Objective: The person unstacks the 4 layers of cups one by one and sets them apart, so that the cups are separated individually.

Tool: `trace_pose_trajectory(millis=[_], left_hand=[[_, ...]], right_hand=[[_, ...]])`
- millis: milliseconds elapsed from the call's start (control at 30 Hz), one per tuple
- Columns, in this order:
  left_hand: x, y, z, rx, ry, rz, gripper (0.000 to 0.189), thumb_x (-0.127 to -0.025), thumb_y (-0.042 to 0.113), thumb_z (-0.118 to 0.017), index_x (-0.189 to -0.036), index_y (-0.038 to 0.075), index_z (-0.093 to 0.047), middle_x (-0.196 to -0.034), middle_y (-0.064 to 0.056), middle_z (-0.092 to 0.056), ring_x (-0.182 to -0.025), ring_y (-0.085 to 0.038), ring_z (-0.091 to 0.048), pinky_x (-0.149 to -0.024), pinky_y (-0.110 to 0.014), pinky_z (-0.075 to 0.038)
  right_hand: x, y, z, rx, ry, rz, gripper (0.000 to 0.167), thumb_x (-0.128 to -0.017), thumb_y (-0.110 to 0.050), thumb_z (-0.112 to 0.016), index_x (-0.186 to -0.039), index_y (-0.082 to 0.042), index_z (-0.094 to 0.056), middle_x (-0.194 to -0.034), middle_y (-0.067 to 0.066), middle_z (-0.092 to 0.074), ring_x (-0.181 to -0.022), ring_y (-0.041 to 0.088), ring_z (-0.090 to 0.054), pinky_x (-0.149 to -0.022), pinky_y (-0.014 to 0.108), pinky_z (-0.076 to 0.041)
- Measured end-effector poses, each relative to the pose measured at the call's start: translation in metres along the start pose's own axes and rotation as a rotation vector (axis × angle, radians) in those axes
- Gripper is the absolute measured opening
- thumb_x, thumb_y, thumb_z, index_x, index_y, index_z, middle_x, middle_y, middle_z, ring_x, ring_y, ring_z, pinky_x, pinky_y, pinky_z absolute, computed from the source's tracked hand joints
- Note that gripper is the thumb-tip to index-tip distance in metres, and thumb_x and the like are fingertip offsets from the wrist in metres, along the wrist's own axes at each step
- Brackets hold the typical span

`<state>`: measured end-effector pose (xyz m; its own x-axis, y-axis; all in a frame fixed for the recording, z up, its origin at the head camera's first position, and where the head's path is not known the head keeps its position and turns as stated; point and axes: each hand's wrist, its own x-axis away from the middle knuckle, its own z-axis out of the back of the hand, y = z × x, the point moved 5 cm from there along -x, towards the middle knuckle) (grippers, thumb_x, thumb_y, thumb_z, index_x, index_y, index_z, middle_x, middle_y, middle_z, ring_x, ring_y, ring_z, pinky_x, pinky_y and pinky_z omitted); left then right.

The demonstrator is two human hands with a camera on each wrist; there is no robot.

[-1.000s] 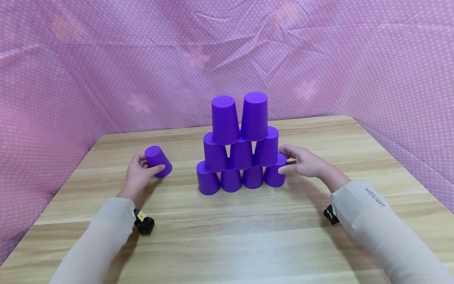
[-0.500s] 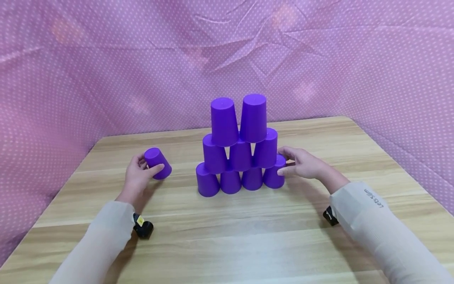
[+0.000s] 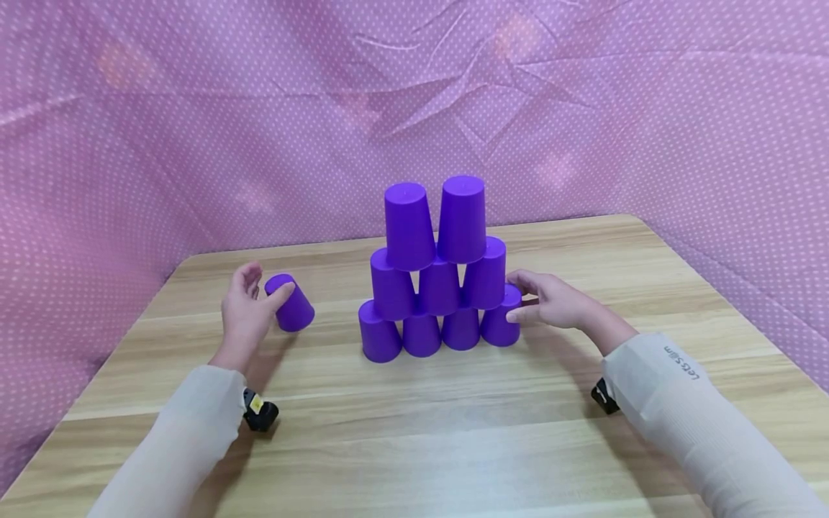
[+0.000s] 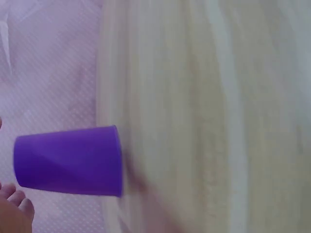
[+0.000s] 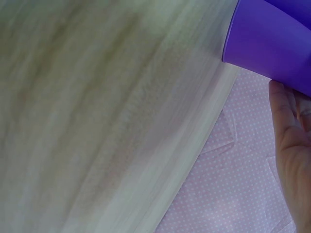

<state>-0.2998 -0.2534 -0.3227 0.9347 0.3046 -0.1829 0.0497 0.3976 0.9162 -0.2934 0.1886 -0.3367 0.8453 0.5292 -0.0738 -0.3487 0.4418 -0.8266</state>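
From where I stand, the person's left hand (image 3: 246, 313) is spread open around one side of a loose, smooth purple plastic cup (image 3: 295, 311), which sits mouth down on the pale wood-grain table (image 3: 401, 432). The fingers stand clear of its wall and have no hold on it; the thumb crosses in front of it near the closed end, and I cannot tell whether it touches.

That cup is well apart from a pyramid of matching cups, all mouth down: four in the bottom row, three in the middle row (image 3: 438, 288), and a top pair, a left top cup (image 3: 409, 230) and a right top cup (image 3: 463, 223), side by side. The right hand (image 3: 557, 301) is half closed at the pyramid's foot, thumb in front and fingers bent round the back of the rightmost bottom cup (image 3: 499, 327), holding it by its outer side; how firmly, I cannot tell.

Both arms wear pale long sleeves, the right sleeve (image 3: 686, 396) printed with dark lettering. A small black device (image 3: 261, 414) with a yellow patch hangs by the left cuff. Pink cloth with white dots (image 3: 194, 158) hangs behind the table and along both sides
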Motion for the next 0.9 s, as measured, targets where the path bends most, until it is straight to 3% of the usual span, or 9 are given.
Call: trace_pose_trajectory(millis=[167,333,567,900], left_hand=[[0.006,0.020,0.000,0.029,0.089,-0.148,0.064,-0.081,0.019,-0.072,-0.134,0.005,-0.040,-0.142,-0.008,-0.041,-0.133,-0.016,-0.036,-0.112,-0.023,-0.028],[0.014,0.042,-0.006,0.087,0.120,-0.299,0.053,-0.080,0.012,-0.072,-0.127,0.003,-0.048,-0.132,-0.011,-0.051,-0.125,-0.018,-0.046,-0.108,-0.025,-0.035],[0.024,0.069,-0.016,0.224,0.088,-0.352,0.044,-0.080,0.005,-0.070,-0.120,-0.002,-0.052,-0.121,-0.011,-0.057,-0.117,-0.015,-0.053,-0.104,-0.026,-0.040],[0.041,0.089,-0.036,0.410,-0.008,-0.375,0.036,-0.080,-0.006,-0.066,-0.114,-0.006,-0.055,-0.101,0.011,-0.063,-0.103,-0.006,-0.059,-0.099,-0.026,-0.045]], right_hand=[[0.000,0.001,0.000,-0.002,-0.002,0.002,0.052,-0.081,-0.006,-0.069,-0.125,0.007,-0.045,-0.109,0.017,-0.057,-0.105,0.025,-0.053,-0.097,0.040,-0.047],[0.000,0.001,0.000,-0.001,0.000,0.005,0.052,-0.081,-0.006,-0.069,-0.125,0.007,-0.045,-0.109,0.017,-0.057,-0.106,0.026,-0.052,-0.097,0.040,-0.047],[0.000,0.001,0.000,0.004,0.000,0.009,0.052,-0.081,-0.006,-0.069,-0.125,0.007,-0.045,-0.109,0.017,-0.057,-0.105,0.024,-0.053,-0.097,0.039,-0.048],[0.000,-0.001,0.000,-0.008,0.000,0.013,0.052,-0.081,-0.005,-0.069,-0.125,0.008,-0.045,-0.109,0.017,-0.057,-0.106,0.027,-0.052,-0.098,0.041,-0.047]])
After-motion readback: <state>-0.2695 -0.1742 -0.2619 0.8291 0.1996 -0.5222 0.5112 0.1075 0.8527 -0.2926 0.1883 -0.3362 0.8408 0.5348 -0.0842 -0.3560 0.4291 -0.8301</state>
